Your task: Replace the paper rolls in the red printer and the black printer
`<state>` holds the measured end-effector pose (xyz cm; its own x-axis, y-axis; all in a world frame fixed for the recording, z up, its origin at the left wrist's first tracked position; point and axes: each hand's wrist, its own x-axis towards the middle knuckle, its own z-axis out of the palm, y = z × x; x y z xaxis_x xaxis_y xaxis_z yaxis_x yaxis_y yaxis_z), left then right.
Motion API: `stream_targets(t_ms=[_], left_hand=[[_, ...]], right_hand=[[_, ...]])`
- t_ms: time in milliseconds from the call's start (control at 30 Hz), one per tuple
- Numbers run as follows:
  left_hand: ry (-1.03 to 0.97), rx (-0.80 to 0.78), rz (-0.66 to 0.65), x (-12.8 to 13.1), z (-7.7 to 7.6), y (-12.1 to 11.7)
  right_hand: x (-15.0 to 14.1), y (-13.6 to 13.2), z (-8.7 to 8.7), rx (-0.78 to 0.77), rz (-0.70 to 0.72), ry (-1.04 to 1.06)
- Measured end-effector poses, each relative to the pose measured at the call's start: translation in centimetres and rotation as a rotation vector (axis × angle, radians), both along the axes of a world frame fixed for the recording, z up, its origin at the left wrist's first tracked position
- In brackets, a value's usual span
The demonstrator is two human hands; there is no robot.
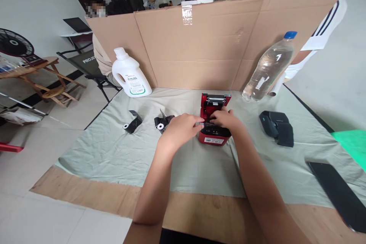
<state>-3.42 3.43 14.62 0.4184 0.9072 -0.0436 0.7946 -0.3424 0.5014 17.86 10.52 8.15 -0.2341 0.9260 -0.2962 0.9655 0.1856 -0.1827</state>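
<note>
A red and black label printer (215, 140) stands on the cloth with its lid (215, 99) raised at the back. From the left, my left hand (183, 129) reaches to the front rim of its bay. Thumb and forefinger are nearly together there, and a thin, shiny edge shows between them. My right hand (225, 119) reaches into the bay from the right, with its fingers bent. Whatever those fingertips touch is hidden by the hand and the printer. Close to my left hand lies a small roll with black, shiny material (161, 125), partly covered by the wrist.
Another such roll (134, 124) lies farther left. A white detergent bottle (131, 76) and a clear, blue-capped bottle (268, 70) stand before a cardboard screen (197, 49). At right are a black device (276, 127) and a phone (337, 192). A person (103, 51) sits behind the screen.
</note>
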Motion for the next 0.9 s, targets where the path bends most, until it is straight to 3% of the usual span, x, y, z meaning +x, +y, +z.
stream_targets(t_ms=[167,300,500,633,733,833,900], left_hand=[[-0.029,0.014,-0.015,-0.1,0.0,0.2],[-0.049,0.111,0.023,0.1,-0.3,0.9],[-0.158,0.211,0.095,0.1,-1.7,2.6],[-0.381,0.106,-0.062,0.4,-2.8,3.7],[-0.58,0.027,-0.208,1.3,-3.8,4.4],[-0.671,0.002,-0.2,2.6,-4.9,4.7],[-0.631,0.027,-0.169,3.3,-5.4,4.7]], right_hand=[[0.5,0.0,-0.1,0.023,0.02,0.044],[1.6,-0.4,-0.2,0.06,0.036,0.189],[3.2,-2.3,2.7,0.162,0.076,0.547],[3.2,-3.7,5.0,0.123,0.16,0.877],[2.8,-4.1,5.6,0.055,0.159,1.077],[2.8,-4.3,5.7,0.078,0.099,1.104],[3.0,-4.4,5.7,0.152,0.036,1.07]])
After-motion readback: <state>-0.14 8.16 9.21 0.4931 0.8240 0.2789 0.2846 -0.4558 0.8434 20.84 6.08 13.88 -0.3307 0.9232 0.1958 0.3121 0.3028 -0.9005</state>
